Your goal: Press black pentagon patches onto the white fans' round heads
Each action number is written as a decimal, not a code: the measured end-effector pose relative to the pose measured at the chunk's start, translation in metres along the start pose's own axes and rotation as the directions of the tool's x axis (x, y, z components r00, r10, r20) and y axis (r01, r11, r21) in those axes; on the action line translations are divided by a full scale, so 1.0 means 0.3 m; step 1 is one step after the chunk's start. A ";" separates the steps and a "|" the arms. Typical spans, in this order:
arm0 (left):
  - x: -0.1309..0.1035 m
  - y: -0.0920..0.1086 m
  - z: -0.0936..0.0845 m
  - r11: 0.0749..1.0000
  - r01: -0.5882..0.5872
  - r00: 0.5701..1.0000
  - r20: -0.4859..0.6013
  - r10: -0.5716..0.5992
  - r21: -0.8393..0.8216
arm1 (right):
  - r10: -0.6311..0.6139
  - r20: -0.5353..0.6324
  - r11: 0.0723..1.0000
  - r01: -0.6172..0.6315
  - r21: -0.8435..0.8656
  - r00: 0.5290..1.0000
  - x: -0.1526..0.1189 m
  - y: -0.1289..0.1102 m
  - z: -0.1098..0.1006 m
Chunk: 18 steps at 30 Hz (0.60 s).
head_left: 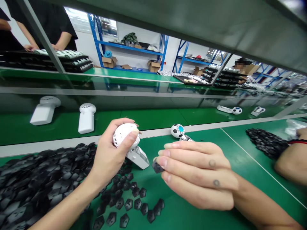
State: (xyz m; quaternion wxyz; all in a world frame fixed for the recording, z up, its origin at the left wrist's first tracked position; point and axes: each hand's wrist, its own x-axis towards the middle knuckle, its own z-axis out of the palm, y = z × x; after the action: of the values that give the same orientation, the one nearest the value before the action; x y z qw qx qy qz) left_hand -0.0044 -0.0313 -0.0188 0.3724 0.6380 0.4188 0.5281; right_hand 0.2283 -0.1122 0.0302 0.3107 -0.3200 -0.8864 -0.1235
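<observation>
My left hand (pixel 107 150) is closed around the round head of a white handheld fan (pixel 126 135), thumb across its front, with the handle slanting down to the right. Between the fingertips of my right hand (pixel 196 172) is a black pentagon piece (pixel 157 166), held a little to the right of the fan's handle and apart from it. A large heap of black pentagon pieces (pixel 48 179) spreads under and left of my left forearm, with several loose ones (pixel 129 204) lying between my hands. Behind my right hand lies a fan with a black-and-white football-patterned head (pixel 177 130).
Two white fans (pixel 87 118) rest on the green belt (pixel 144 118) beyond the pale rail. Farther right on it lie patterned fans (pixel 237 110). At right, another person's arm (pixel 294 159) is beside a second black heap (pixel 266 140). An overhead shelf (pixel 192 28) spans the top.
</observation>
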 end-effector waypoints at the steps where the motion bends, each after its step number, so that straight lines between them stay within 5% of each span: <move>1: 0.000 0.001 0.000 1.000 0.000 1.000 -0.001 0.000 -0.001 | -0.158 -0.029 0.986 0.156 -0.066 0.987 0.008 -0.005 -0.006; 3: -0.001 0.004 0.001 1.000 -0.001 1.000 0.006 0.001 -0.005 | -0.379 -0.052 0.912 0.364 -0.187 0.924 0.016 -0.007 -0.011; 8: -0.003 -0.010 -0.006 0.999 -0.024 0.998 0.053 0.025 -0.028 | -0.360 -0.145 0.932 0.346 -0.109 0.922 0.029 0.017 0.047; 12: -0.003 -0.029 -0.014 0.991 0.002 0.994 0.111 0.013 -0.134 | 0.096 -0.248 0.937 -0.003 0.350 0.964 0.064 0.020 0.133; 15: -0.006 -0.027 -0.012 0.990 0.012 0.990 0.140 0.008 -0.140 | 0.445 -0.074 0.684 -0.285 0.672 0.893 0.087 0.014 0.164; 18: -0.013 -0.011 -0.007 0.992 0.001 0.981 0.192 0.024 -0.129 | 0.551 0.083 0.479 -0.396 0.784 0.830 0.095 0.013 0.167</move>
State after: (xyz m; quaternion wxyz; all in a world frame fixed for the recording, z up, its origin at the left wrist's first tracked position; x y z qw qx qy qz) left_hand -0.0073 -0.0335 -0.0230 0.4486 0.6631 0.3421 0.4920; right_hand 0.1902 -0.0743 0.0093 0.5171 -0.3747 -0.6943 0.3318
